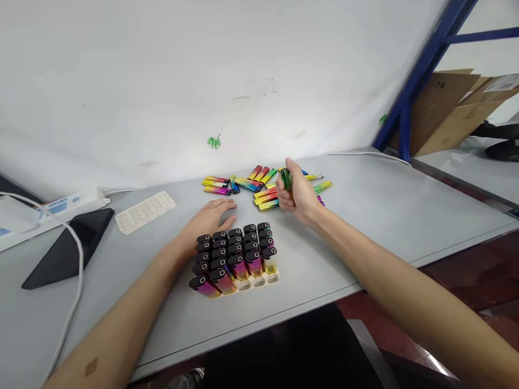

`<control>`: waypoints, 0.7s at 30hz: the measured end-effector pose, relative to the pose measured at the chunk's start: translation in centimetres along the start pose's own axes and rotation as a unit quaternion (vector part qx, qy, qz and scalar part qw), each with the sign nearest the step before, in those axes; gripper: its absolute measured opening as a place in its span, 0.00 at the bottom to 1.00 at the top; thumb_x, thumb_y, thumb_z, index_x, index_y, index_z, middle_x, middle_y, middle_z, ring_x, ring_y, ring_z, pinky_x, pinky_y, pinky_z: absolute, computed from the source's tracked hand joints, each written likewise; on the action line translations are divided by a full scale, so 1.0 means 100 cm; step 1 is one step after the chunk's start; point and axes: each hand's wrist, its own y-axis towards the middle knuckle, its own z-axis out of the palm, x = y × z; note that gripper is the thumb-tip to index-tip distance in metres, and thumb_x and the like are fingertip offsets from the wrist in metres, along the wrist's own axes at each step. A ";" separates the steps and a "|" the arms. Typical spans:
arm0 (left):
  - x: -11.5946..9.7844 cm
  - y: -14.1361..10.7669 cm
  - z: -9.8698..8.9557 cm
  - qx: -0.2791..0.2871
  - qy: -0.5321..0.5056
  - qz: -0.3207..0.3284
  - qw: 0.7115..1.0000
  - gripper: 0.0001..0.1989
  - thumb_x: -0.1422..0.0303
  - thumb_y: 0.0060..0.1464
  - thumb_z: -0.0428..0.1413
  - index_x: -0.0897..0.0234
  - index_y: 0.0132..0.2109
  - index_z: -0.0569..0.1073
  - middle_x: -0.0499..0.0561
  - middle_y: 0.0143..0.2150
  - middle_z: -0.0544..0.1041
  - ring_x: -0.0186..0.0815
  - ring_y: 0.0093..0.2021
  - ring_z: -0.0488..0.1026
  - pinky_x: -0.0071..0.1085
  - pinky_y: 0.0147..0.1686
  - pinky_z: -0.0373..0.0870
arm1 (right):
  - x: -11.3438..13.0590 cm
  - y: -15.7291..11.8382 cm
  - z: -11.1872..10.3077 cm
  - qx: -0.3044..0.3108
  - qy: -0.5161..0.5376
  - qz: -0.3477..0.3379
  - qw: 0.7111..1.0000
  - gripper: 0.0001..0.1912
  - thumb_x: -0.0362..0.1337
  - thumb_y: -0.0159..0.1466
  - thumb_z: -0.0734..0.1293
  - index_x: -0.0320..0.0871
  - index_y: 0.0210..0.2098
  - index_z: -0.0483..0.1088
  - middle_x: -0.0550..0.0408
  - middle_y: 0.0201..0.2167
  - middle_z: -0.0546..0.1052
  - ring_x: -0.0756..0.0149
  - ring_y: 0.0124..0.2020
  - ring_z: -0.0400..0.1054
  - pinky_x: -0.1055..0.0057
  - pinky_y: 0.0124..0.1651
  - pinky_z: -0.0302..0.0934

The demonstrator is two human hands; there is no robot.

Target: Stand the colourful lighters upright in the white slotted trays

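My right hand [297, 190] is closed round a green lighter [286, 178], thumb raised, above a loose pile of shiny multicoloured lighters [266, 196]. Palm down on the table, my left hand [209, 218] rests with its fingers apart, just behind and left of a cream tray [238, 286] and holding nothing. Several black-topped lighters [235, 248] stand upright in rows in that tray, their bodies purple, pink and yellow. Three holes show along its front right edge. More lighters [217, 184] lie flat beyond my left fingertips.
A second cream tray [146, 211] lies at the left, near a black phone-like slab [70, 246] and a white power strip [47, 214] with a cable. Cardboard boxes [456, 108] stand behind a blue metal frame [405, 100] at right. A white wall borders the grey table [396, 212].
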 end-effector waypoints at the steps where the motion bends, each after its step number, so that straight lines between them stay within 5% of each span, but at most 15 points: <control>1: 0.001 0.000 0.001 -0.002 0.001 -0.002 1.000 0.24 0.59 0.63 0.47 0.65 0.60 0.71 0.57 0.65 0.70 0.46 0.65 0.66 0.47 0.67 0.61 | 0.000 -0.001 0.000 -0.003 0.006 0.004 1.000 0.28 0.57 0.67 0.59 0.45 0.19 0.57 0.65 0.12 0.52 0.77 0.13 0.40 0.73 0.17 0.35; 13: 0.010 0.002 0.004 -0.013 0.009 0.008 1.000 0.24 0.57 0.62 0.47 0.62 0.59 0.72 0.57 0.65 0.71 0.47 0.65 0.67 0.47 0.66 0.63 | -0.003 -0.007 0.003 0.052 0.057 0.008 0.997 0.21 0.45 0.67 0.54 0.46 0.19 0.55 0.65 0.11 0.51 0.76 0.12 0.38 0.73 0.17 0.33; 21: 0.007 0.001 0.004 -0.005 0.018 0.007 1.000 0.25 0.57 0.62 0.46 0.65 0.60 0.71 0.59 0.65 0.71 0.47 0.65 0.66 0.46 0.66 0.62 | -0.004 -0.007 0.005 0.021 0.046 0.018 0.999 0.27 0.57 0.66 0.60 0.45 0.20 0.55 0.66 0.12 0.51 0.77 0.13 0.38 0.73 0.19 0.33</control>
